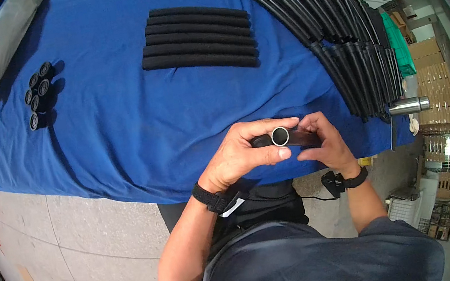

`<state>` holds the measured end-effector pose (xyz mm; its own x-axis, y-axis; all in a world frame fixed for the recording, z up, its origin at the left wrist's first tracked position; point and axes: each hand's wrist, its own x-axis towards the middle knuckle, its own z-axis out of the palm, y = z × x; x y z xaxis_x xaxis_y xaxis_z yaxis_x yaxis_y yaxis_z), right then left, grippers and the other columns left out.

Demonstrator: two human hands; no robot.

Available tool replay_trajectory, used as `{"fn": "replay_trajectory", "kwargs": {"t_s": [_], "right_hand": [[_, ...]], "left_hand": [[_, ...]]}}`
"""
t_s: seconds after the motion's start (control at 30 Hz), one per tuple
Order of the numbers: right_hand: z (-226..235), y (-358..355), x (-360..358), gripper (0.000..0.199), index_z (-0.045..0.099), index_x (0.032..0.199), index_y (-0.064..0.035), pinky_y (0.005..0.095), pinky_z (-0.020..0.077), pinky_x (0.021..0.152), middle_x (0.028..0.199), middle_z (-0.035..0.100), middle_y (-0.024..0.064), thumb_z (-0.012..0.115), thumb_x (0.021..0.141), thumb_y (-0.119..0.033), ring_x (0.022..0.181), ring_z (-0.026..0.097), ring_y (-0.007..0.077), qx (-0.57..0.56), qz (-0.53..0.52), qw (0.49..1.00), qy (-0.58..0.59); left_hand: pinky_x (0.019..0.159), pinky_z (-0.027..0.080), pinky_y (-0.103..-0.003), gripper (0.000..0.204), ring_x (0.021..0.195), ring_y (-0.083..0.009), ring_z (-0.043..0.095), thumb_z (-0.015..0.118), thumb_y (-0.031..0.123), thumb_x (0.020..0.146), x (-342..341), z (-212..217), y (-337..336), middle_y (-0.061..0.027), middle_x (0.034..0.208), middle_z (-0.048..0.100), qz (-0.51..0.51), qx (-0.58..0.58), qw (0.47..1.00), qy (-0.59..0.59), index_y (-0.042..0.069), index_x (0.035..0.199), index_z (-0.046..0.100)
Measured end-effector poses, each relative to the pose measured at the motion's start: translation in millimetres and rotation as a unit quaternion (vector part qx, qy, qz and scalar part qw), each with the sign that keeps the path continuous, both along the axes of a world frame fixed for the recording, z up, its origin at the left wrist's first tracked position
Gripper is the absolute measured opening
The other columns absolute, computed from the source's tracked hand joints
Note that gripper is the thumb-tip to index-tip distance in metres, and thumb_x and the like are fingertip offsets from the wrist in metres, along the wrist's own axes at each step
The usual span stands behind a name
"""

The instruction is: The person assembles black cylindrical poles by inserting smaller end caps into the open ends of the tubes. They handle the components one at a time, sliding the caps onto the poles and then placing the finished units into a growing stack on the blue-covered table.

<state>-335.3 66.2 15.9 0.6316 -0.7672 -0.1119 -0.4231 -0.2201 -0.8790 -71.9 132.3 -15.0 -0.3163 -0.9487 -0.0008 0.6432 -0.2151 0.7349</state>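
Close to the table's front edge, both hands are on a dark tube (300,138) with a round, open, silvery-rimmed end tilted up at the camera. My left hand (230,157) grips around that end, thumb below and forefinger stretched above it; its other fingers are hidden. From the other side my right hand (330,142) has the dark body between thumb and curled fingers. A black piece (261,140) shows inside my left hand, and I cannot tell whether it belongs to the tube.
Several black foam sleeves (199,38) lie in a row at the far middle of the blue-covered table (112,116). Black tubes (335,27) are stacked at right, beside a shiny metal cylinder (409,106) and a green crate (397,44). Round black caps (35,102) stand at left.
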Motion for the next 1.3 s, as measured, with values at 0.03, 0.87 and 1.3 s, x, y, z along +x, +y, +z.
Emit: {"fn": "replay_trajectory", "kwargs": {"t_s": [0.03,0.87,1.3], "right_hand": [[-3.0,-1.8,-4.6,0.055,0.062,0.121,-0.0046,0.0322,0.0475,0.085,0.103,0.064,0.0073,0.089,0.079,-0.027,0.095,0.06,0.0165,-0.007,0.0,1.0,0.02],[6.0,-0.3,6.2,0.034,0.062,0.111,-0.0003,0.0333,0.049,0.083,0.1,0.064,0.0095,0.077,0.09,-0.023,0.092,0.062,0.0206,-0.034,0.03,0.999,-0.01],[6.4,-4.6,5.1,0.035,0.064,0.109,0.0001,0.0321,0.0492,0.082,0.099,0.064,0.0089,0.076,0.091,-0.028,0.089,0.063,0.0197,-0.034,0.043,0.998,-0.009]], "left_hand": [[0.077,0.05,-0.02,0.052,0.085,-0.0046,0.061,0.082,0.006,0.082,-0.2,-0.3,0.0,0.0007,0.101,0.071,0.0,-0.003,1.0,-0.004,0.004,0.133,0.068],[0.075,0.051,-0.02,0.05,0.085,-0.0031,0.06,0.082,0.006,0.085,3.4,-3.5,0.0,0.0025,0.107,0.072,-0.006,-0.007,1.0,-0.004,0.008,0.133,0.069],[0.087,0.051,-0.024,0.054,0.096,-0.0086,0.064,0.085,0.007,0.078,-2.3,-3.4,-0.5,-0.0031,0.112,0.073,0.005,-0.03,0.999,0.016,0.004,0.13,0.07]]}}
